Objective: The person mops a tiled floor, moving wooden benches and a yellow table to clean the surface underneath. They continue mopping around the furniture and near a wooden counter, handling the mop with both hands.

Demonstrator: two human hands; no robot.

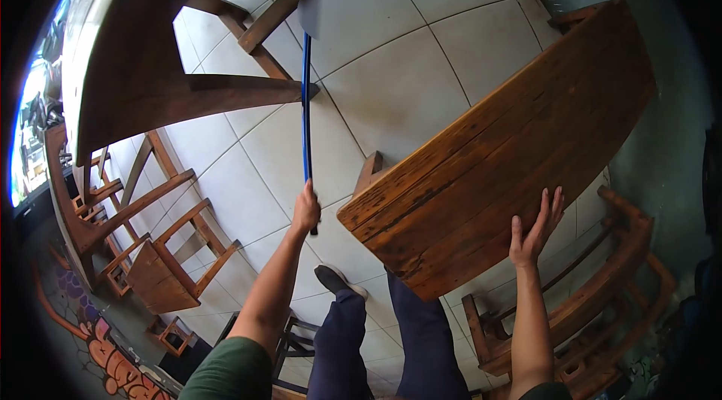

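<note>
My left hand (306,208) is wrapped round the lower end of a long blue pole (306,129), like a broom or mop handle. The pole runs away from me across the tiled floor, and its far end is cut off at the top of the view, beside something dark. With fingers spread, my right hand (534,231) lies at the near edge of a wooden tabletop (496,152). That tabletop is worn, with dark scratches and seams along its planks. Beyond the pole stands a second, darker wooden table (150,61), its leg close to the pole.
Pale tiles (398,91) cover the floor. Wooden chairs (165,272) stand at the left, and a curved wooden chair (571,310) sits at the lower right. A painted wall (113,355) borders the lower left. My shoe (338,279) is between the tables.
</note>
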